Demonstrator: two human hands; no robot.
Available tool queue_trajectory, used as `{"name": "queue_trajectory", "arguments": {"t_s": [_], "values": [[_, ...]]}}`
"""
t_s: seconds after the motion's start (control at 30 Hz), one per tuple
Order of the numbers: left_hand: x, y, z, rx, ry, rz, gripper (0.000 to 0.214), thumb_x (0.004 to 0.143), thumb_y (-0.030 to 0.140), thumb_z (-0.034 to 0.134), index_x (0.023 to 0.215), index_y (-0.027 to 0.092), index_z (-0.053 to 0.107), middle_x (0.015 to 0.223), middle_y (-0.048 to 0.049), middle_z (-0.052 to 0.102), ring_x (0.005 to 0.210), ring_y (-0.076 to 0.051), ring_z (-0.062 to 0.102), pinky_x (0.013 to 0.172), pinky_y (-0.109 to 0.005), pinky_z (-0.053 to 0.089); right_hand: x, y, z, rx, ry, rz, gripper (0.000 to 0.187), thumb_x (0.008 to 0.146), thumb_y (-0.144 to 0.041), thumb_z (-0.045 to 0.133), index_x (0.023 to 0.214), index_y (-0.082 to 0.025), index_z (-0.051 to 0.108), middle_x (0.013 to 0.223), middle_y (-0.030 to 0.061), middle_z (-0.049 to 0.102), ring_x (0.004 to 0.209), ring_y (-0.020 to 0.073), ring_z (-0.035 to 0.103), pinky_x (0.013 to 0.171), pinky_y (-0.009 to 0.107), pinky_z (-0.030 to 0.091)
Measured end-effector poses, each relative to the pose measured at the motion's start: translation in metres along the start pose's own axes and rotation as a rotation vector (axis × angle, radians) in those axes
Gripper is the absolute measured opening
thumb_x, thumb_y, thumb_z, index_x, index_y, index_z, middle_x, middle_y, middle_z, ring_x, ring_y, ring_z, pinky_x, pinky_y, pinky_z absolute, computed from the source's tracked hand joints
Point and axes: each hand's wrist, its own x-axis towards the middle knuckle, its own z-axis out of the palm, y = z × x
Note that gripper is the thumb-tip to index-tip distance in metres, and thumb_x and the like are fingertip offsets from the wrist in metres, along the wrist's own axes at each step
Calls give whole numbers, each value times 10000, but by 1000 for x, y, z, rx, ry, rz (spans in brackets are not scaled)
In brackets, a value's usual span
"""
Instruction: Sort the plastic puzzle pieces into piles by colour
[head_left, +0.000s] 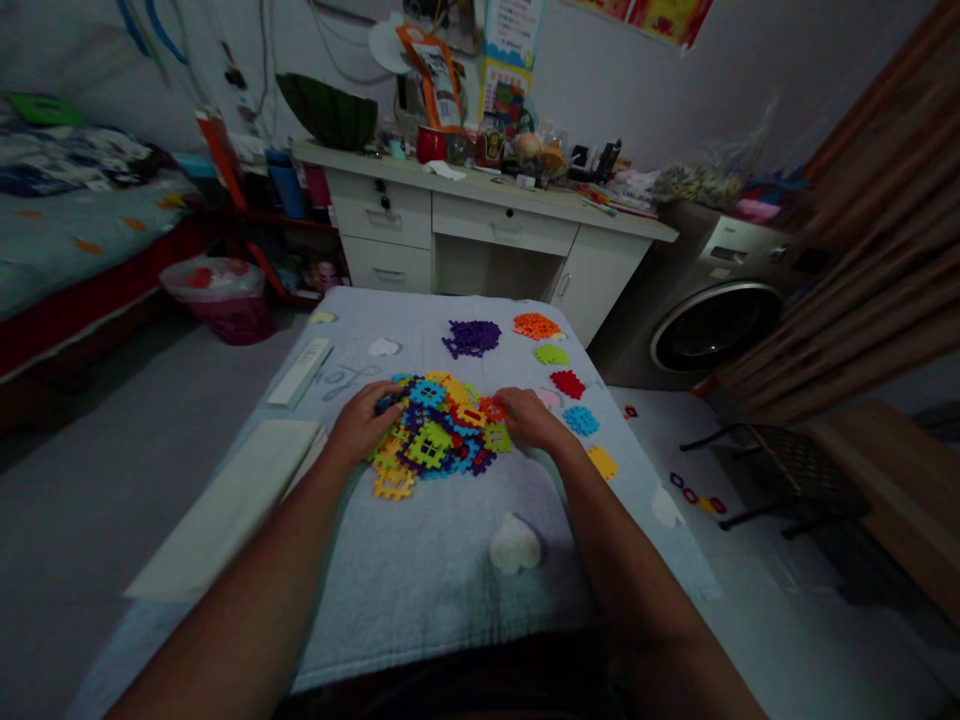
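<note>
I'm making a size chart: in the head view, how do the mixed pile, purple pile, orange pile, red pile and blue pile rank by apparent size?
1. Mixed pile
2. Purple pile
3. Orange pile
Red pile and blue pile come last, too alike to rank.

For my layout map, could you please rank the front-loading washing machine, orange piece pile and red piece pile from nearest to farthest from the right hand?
1. Red piece pile: beyond and right of the right hand.
2. Orange piece pile: behind the red pile.
3. Front-loading washing machine: rear right.
</note>
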Motion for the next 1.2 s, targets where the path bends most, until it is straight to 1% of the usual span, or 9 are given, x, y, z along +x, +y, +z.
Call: {"name": "queue_trajectory", "arguments": {"t_s": [0.17, 0.3, 0.4, 0.5, 0.67, 0.77, 0.8, 0.97, 1.2], "values": [[0, 1, -1, -8, -2, 12, 443, 814, 497, 536, 1110, 192, 663, 1252, -99, 622, 1201, -270, 567, 1083, -434, 411, 6, 10, 5, 48, 2, -4, 305, 781, -82, 605, 1066, -171, 669, 1135, 85, 686, 1064, 201, 592, 957, 329, 402], [0, 0, 0, -7, 2, 12, 437, 811, 497, 538, 1100, 195, 666, 1241, -101, 627, 1195, -276, 571, 1079, -445, 417, 6, 10, 0, 133, 22, 53, 164, 860, -192, 584, 977, -165, 696, 1011, 75, 710, 920, 182, 623, 835, 285, 437], [0, 1, 0, -5, 4, 15, 435, 815, 500, 538, 1100, 198, 667, 1240, -99, 626, 1200, -275, 569, 1080, -440, 416, 9, 13, -6, 177, 132, 143, 189, 906, -231, 530, 972, -173, 698, 995, 75, 710, 886, 176, 620, 798, 281, 447], [0, 2, -1, -8, -2, 16, 436, 820, 511, 537, 1099, 202, 667, 1224, -95, 632, 1188, -271, 577, 1070, -437, 426, 19, 26, -17, 217, 272, 205, 154, 876, -214, 552, 906, -182, 699, 956, 66, 705, 903, 178, 609, 815, 287, 456], [1, -1, 0, 6, -4, 19, 435, 830, 519, 534, 1107, 212, 667, 1245, -100, 624, 1199, -279, 569, 1067, -457, 422, 47, 59, -39, 513, 425, 406, 149, 838, -272, 547, 839, -176, 660, 691, -5, 629, 628, 133, 576, 588, 233, 458], [0, -6, 1, 16, -1, 23, 431, 838, 516, 536, 1118, 215, 666, 1261, -101, 618, 1214, -280, 561, 1074, -459, 414, 69, 78, -51, 623, 542, 489, 49, 774, -209, 573, 789, -177, 606, 593, -41, 567, 521, 101, 531, 502, 197, 431], [0, -7, 1, 16, -3, 22, 434, 840, 519, 537, 1122, 214, 665, 1264, -102, 617, 1216, -280, 560, 1075, -458, 413, 77, 83, -54, 657, 578, 522, 7, 755, -182, 578, 758, -178, 583, 570, -48, 554, 507, 93, 525, 496, 189, 434], [0, -8, 2, 15, -4, 14, 438, 839, 535, 547, 1119, 221, 670, 1267, -99, 618, 1207, -280, 569, 1075, -455, 419, 115, 104, -66, 818, 687, 724, 136, 712, -154, 621, 680, -196, 496, 516, -57, 515, 508, 94, 565, 513, 190, 501], [0, -3, 0, 18, 21, -2, 411, 834, 536, 551, 1087, 243, 688, 1296, -90, 594, 1231, -286, 554, 1082, -466, 414, 153, 121, -69, 846, 695, 791, 174, 706, -117, 643, 666, -210, 502, 455, -63, 449, 476, 107, 566, 493, 203, 507]]}}
